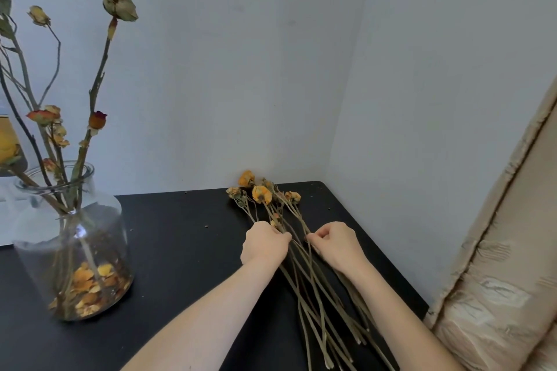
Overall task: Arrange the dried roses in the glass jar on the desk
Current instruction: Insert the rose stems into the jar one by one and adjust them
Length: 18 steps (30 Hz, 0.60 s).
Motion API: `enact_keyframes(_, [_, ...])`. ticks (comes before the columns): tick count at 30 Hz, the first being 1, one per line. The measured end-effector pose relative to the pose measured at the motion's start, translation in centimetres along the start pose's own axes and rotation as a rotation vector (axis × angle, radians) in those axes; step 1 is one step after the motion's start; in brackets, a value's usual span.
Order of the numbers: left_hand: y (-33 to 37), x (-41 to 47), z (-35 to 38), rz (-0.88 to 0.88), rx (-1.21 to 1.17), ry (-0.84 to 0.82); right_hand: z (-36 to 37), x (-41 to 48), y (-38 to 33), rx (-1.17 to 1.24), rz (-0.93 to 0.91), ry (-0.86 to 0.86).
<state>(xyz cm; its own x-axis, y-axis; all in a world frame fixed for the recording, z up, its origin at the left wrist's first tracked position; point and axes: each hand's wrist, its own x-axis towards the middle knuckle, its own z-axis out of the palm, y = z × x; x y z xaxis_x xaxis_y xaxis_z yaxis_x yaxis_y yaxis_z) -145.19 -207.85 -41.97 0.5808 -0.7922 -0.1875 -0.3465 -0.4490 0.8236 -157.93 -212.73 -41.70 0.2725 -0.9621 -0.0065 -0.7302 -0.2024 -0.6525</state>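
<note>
A bunch of dried yellow roses (261, 193) lies on the black desk (180, 235), heads toward the back wall, long stems running to the near edge. My left hand (265, 242) has its fingers curled on the stems at mid-length. My right hand (334, 242) pinches a stem just to the right of it. A clear glass jar (72, 238) stands at the left of the desk. It holds several tall dried roses, and loose yellow petals lie on its bottom.
The desk sits in a corner with grey walls behind and to the right. A beige padded cushion (497, 280) leans beside the desk's right edge. Small crumbs of dried plant dot the desk top. A yellow object (9, 144) stands behind the jar at far left.
</note>
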Motion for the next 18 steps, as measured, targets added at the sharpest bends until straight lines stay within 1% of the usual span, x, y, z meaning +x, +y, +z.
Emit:
enact_keyframes(3, [-0.6, 0.0, -0.2, -0.002, -0.034, 0.001, 0.3, 0.0, 0.1, 0.000, 0.002, -0.011])
enact_keyframes(7, [-1.1, 0.1, -0.5, 0.014, -0.136, -0.002, 0.3, -0.1, 0.3, -0.008, 0.013, -0.014])
enact_keyframes(14, [-1.0, -0.2, -1.8, 0.049, -0.421, -0.027, 0.3, -0.1, 0.4, -0.114, 0.049, -0.062])
enact_keyframes(18, [-0.8, -0.6, -2.5, -0.001, -0.551, -0.048, 0.3, -0.2, 0.3, -0.119, 0.050, -0.069])
